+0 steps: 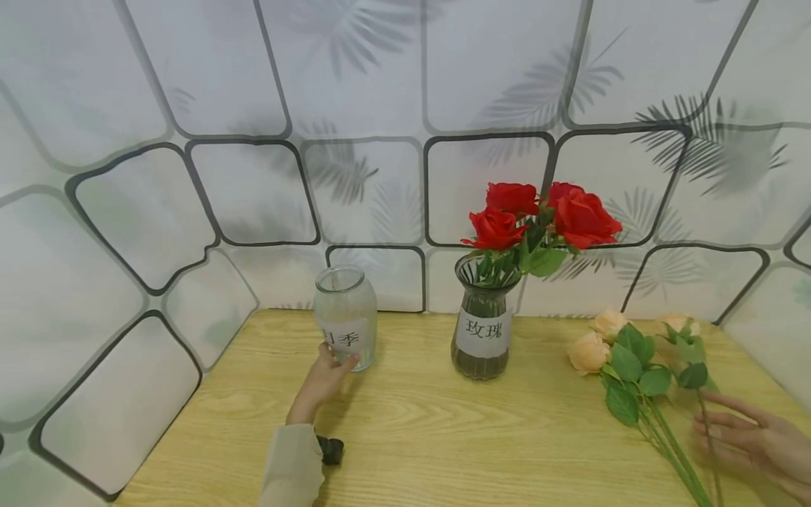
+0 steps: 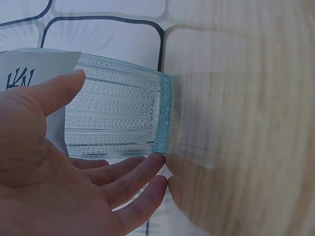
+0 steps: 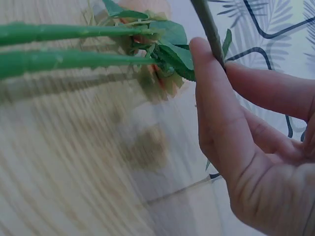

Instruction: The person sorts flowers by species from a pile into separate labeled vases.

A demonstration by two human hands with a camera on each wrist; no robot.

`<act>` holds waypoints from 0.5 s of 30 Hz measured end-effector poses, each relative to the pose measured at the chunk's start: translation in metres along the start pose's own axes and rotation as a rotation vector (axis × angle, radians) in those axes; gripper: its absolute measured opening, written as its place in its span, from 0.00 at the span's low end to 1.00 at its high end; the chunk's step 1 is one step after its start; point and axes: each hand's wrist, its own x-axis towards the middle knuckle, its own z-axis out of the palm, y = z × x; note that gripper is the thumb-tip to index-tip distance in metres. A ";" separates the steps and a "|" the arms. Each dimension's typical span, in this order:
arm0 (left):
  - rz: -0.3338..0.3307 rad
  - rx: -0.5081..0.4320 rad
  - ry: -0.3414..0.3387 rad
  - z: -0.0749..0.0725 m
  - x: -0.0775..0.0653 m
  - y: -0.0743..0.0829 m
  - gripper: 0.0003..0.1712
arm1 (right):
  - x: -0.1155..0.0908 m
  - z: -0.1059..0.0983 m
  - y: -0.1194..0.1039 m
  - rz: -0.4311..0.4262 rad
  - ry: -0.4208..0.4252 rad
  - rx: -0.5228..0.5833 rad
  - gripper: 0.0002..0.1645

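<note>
My left hand (image 1: 324, 380) holds a clear glass vase (image 1: 347, 303) low down, the thumb over its white paper label and the fingers along the other side. In the left wrist view the ribbed, dotted glass of the vase (image 2: 115, 110) stands with its base on the table. At the right, my right hand (image 1: 757, 433) pinches the thin stem of a peach-coloured flower (image 1: 679, 324) between thumb and forefinger, as the stem (image 3: 210, 32) in the right wrist view shows. Beside it lie other peach flowers (image 1: 589, 352) with leaves and thick green stems (image 1: 674, 447).
A dark grey glass vase (image 1: 481, 362) with a white label bears several red roses (image 1: 583, 218) near the middle of the wooden table (image 1: 443, 436). Behind, a patterned wall covering (image 1: 374, 190) rises from the table's back edge.
</note>
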 end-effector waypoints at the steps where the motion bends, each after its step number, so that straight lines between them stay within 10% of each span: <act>1: -0.001 -0.001 0.001 0.000 0.000 0.000 0.48 | 0.001 0.001 0.001 -0.024 0.000 -0.003 0.39; 12: -0.011 -0.011 0.004 0.001 0.000 0.003 0.48 | 0.009 0.013 0.008 -0.261 -0.047 0.221 0.37; 15: -0.015 -0.008 0.003 0.000 0.000 0.003 0.48 | 0.010 0.017 0.010 -0.309 0.053 0.204 0.36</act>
